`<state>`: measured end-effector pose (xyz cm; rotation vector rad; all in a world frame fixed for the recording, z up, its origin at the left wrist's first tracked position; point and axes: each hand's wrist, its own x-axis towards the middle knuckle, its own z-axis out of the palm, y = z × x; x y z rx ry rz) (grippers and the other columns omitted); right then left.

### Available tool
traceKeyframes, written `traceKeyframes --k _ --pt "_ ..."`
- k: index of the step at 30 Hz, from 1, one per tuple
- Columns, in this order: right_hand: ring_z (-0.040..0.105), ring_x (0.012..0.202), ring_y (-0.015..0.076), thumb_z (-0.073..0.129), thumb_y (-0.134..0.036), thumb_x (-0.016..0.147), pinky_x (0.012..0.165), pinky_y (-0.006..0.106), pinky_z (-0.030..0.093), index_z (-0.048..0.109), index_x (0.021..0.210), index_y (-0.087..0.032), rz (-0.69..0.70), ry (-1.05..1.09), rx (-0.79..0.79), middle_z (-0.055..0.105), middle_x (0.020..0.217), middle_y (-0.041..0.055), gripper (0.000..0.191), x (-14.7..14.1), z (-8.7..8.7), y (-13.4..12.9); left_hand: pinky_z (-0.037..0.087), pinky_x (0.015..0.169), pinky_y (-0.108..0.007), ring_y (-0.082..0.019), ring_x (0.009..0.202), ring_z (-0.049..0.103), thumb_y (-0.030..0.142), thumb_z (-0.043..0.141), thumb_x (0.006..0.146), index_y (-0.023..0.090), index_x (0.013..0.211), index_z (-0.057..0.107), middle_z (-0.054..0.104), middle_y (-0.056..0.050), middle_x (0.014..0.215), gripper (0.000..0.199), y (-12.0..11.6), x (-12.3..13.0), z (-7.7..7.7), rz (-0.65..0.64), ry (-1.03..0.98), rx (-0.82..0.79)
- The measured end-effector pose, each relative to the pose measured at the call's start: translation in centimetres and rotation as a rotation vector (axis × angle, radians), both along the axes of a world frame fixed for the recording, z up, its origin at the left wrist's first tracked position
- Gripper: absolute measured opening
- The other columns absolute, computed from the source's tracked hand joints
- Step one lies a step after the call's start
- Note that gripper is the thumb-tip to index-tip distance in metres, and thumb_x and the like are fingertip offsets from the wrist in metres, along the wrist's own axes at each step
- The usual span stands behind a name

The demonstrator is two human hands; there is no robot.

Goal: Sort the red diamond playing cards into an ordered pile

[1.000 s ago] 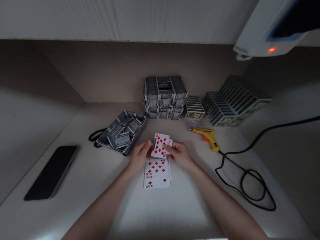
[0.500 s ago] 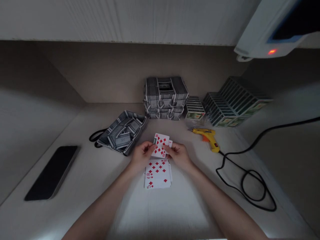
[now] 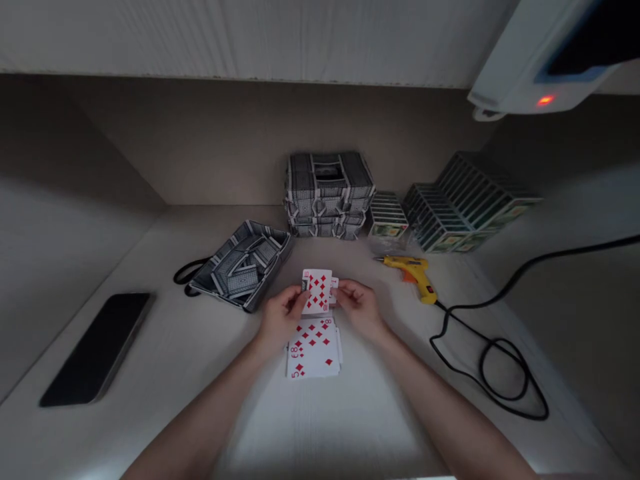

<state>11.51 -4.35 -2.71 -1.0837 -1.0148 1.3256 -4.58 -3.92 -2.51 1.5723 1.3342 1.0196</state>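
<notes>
Diamond ten point(image 3: 319, 291) | long axis forward | left fingers point(image 3: 299, 305) hold it | right fingers point(image 3: 345, 299): jutting card point(image 3: 334, 285)

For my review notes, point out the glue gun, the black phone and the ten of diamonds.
Glue gun point(image 3: 419, 269), head view, on its body.
Black phone point(image 3: 98, 349), head view, on its screen.
Ten of diamonds point(image 3: 317, 292), head view, on its face.

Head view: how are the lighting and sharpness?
In the head view, light is dim and the right wall falls into shadow; in that same view, pale glare lies on the tabletop at lower left; the head view also shows the boxes soft and murky, while the ten of diamonds reads clearly.
</notes>
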Motion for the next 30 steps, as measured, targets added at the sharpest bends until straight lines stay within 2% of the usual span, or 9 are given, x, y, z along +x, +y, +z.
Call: traceKeyframes --k 3,13,16,20,24,26,30 --pt "0.063 0.066 0.0154 0.061 -0.034 0.070 0.064 0.030 0.052 0.062 0.077 -0.019 -0.019 -0.033 0.038 0.068 0.072 0.0019 0.017 -0.1 -0.2 -0.1 0.038 0.054 -0.020 -0.010 0.057 0.050 0.036 0.048 0.080 0.015 0.080 0.060 0.059 0.001 0.067 0.025 -0.1 0.0 0.0 -0.014 0.050 0.009" --pt "0.062 0.064 0.0147 0.054 -0.031 0.076 0.060 0.025 0.050 0.060 0.078 -0.017 -0.037 -0.194 0.117 0.066 0.070 0.0032 0.015 -0.2 -1.2 -0.3 0.030 0.047 -0.018 -0.008 0.049 0.039 0.037 0.042 0.083 0.015 0.066 0.053 0.043 0.005 0.051 0.030 -0.1 -0.1 0.2 -0.065 0.218 0.086" --pt "0.061 0.063 0.0144 0.050 -0.030 0.078 0.058 0.024 0.049 0.060 0.081 -0.016 -0.088 -0.291 0.162 0.066 0.070 0.0037 0.017 -0.5 -1.2 -0.6 0.031 0.047 -0.019 -0.008 0.049 0.041 0.035 0.042 0.083 0.015 0.064 0.052 0.045 0.004 0.051 0.030 -0.3 -0.1 0.3 -0.073 0.303 0.174" --pt "0.062 0.061 0.0143 0.047 -0.029 0.080 0.056 0.023 0.048 0.059 0.084 -0.016 -0.200 -0.446 0.221 0.067 0.071 0.0047 0.018 -0.8 -1.1 -1.0 0.036 0.053 -0.021 -0.010 0.055 0.048 0.029 0.042 0.084 0.016 0.069 0.053 0.054 0.000 0.060 0.023 -0.9 0.4 0.6 -0.088 0.391 0.375" --pt "0.062 0.061 0.0141 0.045 -0.026 0.081 0.058 0.024 0.049 0.060 0.089 -0.017 -0.254 -0.605 0.263 0.068 0.073 0.0046 0.019 -1.1 -0.8 -1.3 0.038 0.057 -0.023 -0.012 0.059 0.051 0.022 0.041 0.084 0.017 0.065 0.050 0.054 -0.002 0.061 0.021 -1.6 1.2 0.9 -0.192 0.472 0.558" --pt "0.063 0.061 0.0140 0.045 -0.024 0.081 0.059 0.023 0.049 0.060 0.090 -0.018 -0.278 -0.646 0.270 0.069 0.074 0.0043 0.019 -1.1 -0.6 -1.5 0.038 0.057 -0.024 -0.012 0.059 0.051 0.021 0.041 0.084 0.017 0.065 0.049 0.053 -0.001 0.060 0.021 -1.8 1.4 1.0 -0.202 0.508 0.595" --pt "0.063 0.062 0.0142 0.046 -0.024 0.080 0.059 0.023 0.049 0.060 0.089 -0.018 -0.321 -0.628 0.303 0.069 0.075 0.0045 0.017 -1.1 -0.4 -1.4 0.039 0.057 -0.025 -0.013 0.061 0.052 0.019 0.041 0.084 0.017 0.068 0.049 0.054 -0.002 0.062 0.017 -1.6 1.2 1.0 -0.121 0.533 0.615"
